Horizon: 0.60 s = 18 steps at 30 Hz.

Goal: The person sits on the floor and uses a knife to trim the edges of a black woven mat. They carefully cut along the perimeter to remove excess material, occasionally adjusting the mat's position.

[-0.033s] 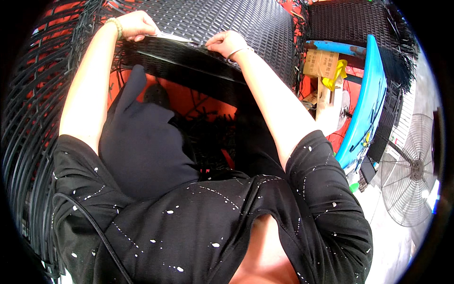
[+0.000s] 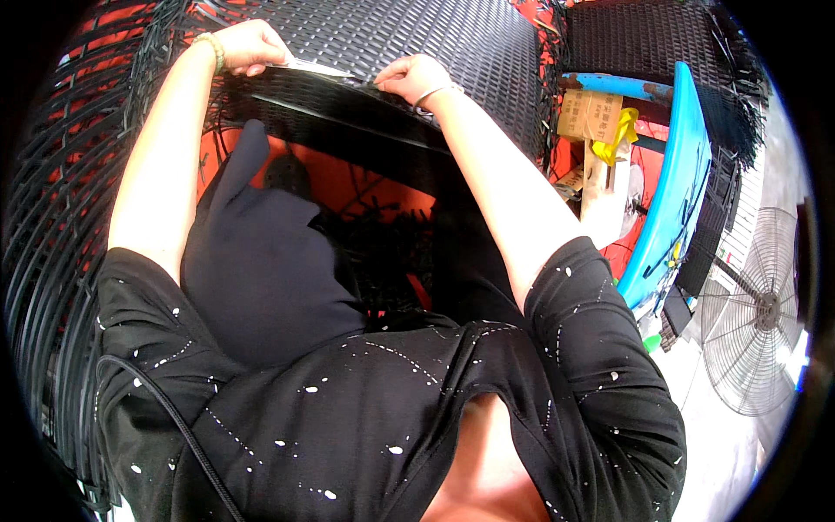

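Observation:
A woven black plastic-rattan panel (image 2: 409, 30) lies in front of me, its near edge bending down toward my legs. My left hand (image 2: 252, 48) is closed at the left of this edge, on a thin, bright, flat piece (image 2: 320, 70) that narrows toward the right. Whether it is a metal blade or a shiny strip I cannot tell. Just right of its tip, my right hand (image 2: 413, 80) pinches its fingers together at the weave's edge. Whatever small dark thing lies between those fingertips is too small to make out.
Loose black strands (image 2: 61, 252) curve down the left side. At right stand a blue curved-edged stool (image 2: 687, 174), a cardboard box (image 2: 589, 116) and yellow material (image 2: 619, 139). A round fan (image 2: 765, 311) is farther right. Strip scraps (image 2: 383, 248) lie by my legs.
My right hand has shifted very slightly to the left along the panel's edge. The left hand and the bright piece stay about where they were.

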Motion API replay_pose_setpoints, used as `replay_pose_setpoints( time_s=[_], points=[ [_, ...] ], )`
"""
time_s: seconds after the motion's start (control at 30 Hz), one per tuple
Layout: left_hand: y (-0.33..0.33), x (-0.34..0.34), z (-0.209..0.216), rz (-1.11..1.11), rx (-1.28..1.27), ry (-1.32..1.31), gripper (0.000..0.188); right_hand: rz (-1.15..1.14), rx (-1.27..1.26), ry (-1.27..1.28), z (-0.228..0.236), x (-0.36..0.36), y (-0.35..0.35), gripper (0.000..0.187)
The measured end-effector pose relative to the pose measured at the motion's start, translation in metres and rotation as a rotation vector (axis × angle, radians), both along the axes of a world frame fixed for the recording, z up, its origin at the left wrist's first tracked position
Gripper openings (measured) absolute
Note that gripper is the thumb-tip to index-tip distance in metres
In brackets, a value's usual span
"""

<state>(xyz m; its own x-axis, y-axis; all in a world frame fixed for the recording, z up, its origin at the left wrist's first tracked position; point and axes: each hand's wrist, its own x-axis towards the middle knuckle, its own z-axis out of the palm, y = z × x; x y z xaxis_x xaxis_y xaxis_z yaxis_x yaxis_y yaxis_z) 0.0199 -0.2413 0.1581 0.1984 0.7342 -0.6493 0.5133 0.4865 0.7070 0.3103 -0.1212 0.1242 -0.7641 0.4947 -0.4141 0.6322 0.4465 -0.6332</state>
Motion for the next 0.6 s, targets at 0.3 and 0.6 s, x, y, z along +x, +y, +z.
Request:
replay_pose_setpoints(
  time_s=[0.3,0.6],
  points=[
    [-0.002,0.001,-0.029,0.153,-0.112,-0.122,0.023,0.093,0.376,0.18,-0.001,-0.008,-0.025,0.013],
    [-0.01,-0.002,-0.041,0.253,-0.116,-0.254,0.024,0.244,0.797,0.047,0.022,-0.017,-0.062,0.016]
  ],
)
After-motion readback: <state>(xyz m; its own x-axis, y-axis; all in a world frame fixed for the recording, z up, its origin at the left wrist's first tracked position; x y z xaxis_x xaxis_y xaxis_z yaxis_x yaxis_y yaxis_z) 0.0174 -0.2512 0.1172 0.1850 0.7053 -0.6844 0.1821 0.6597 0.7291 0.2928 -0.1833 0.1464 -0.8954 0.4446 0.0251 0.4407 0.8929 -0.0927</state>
